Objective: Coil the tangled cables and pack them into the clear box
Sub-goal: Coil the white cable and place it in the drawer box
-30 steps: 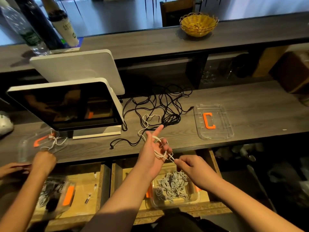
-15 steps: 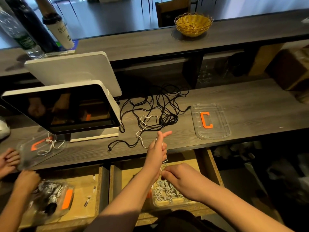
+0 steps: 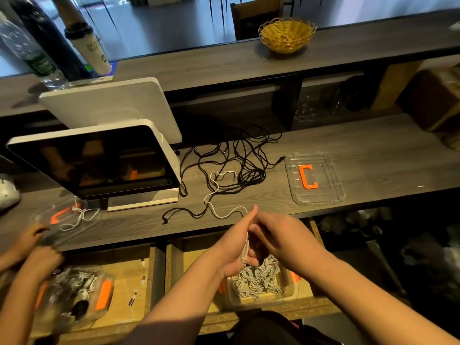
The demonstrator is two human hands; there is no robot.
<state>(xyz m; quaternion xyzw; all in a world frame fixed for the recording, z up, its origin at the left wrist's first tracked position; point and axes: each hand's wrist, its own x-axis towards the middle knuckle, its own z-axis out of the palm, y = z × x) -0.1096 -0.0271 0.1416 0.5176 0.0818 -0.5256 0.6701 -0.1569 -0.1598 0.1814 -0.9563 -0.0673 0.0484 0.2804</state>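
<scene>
My left hand (image 3: pixel 234 245) holds a partly wound white cable (image 3: pixel 216 192), whose loose end trails back across the counter into a tangle of black cables (image 3: pixel 239 160). My right hand (image 3: pixel 278 235) is closed against the left, gripping the same white cable at the coil. Directly below both hands, in an open drawer, sits the clear box (image 3: pixel 286 292) with several coiled white cables inside. Its clear lid (image 3: pixel 315 179) with an orange handle lies on the counter to the right.
A second person's hands (image 3: pixel 32 255) work at the left over another clear box (image 3: pixel 74 292) and a lid (image 3: pixel 64 217). A white point-of-sale screen (image 3: pixel 99 158) stands on the counter. A wicker basket (image 3: pixel 286 36), cup and bottle stand on the upper ledge.
My right hand has risen from below the left and closed against it. More of the white cable is drawn in, and the left fingers have folded around the coil.
</scene>
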